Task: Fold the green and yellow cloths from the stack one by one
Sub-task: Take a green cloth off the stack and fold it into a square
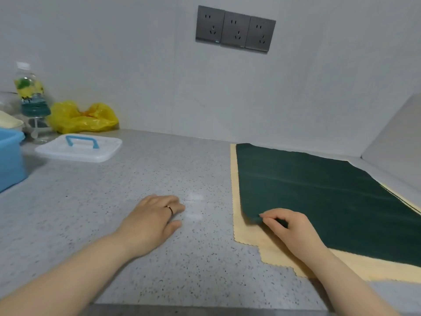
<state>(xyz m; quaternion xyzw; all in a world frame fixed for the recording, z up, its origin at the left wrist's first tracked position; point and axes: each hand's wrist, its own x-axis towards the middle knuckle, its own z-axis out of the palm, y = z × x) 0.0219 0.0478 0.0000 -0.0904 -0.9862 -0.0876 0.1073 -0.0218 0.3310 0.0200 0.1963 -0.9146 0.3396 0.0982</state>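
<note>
Head view: I see the right grip [289,226] pinching the near-left corner of the green cloth [319,197]. That cloth lies flat on top of the yellow cloths [376,270] at the right of the speckled surface [159,167]. Left grip [152,220] rests palm-down left of the stack, fingers relaxed, holding nothing; far left sit a clear lid [79,148], yellow bag [82,118], bottle [29,92] and blue tub [9,156].
</note>
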